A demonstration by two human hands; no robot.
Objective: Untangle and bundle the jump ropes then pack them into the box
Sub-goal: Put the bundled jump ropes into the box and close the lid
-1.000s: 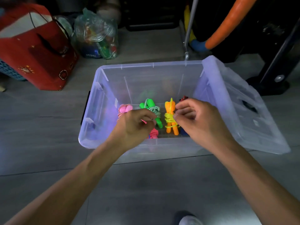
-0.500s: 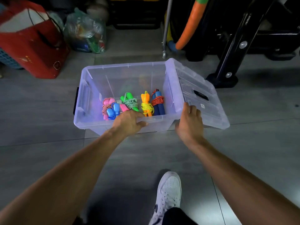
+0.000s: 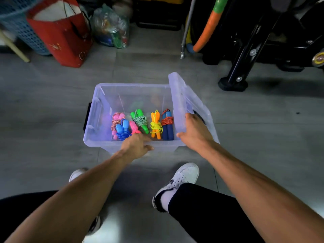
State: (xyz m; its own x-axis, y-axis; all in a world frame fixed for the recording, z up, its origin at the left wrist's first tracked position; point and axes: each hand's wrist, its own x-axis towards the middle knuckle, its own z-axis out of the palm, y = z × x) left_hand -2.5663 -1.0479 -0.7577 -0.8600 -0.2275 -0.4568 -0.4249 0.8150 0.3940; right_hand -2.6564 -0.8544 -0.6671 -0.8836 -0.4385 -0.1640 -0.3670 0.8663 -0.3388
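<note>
I watched the right hand point(image 3: 193, 132) grip the raised lid point(image 3: 177, 95) beside the box point(image 3: 98, 111); the left hand point(image 3: 135, 146) rested loosely open on its near rim, bundled jump ropes point(image 3: 142, 123) inside.

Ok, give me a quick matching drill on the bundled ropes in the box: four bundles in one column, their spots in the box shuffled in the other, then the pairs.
Bundles:
1. orange-handled rope
2. green-handled rope
3. dark blue-handled rope
4. light blue-handled rope

Spots:
A. nearest the raised lid
B. between the green and dark blue bundles
C. lying on the pink bundle, toward the box's left side
D. just left of the orange bundle

Pairs: 1-B, 2-D, 3-A, 4-C
</note>
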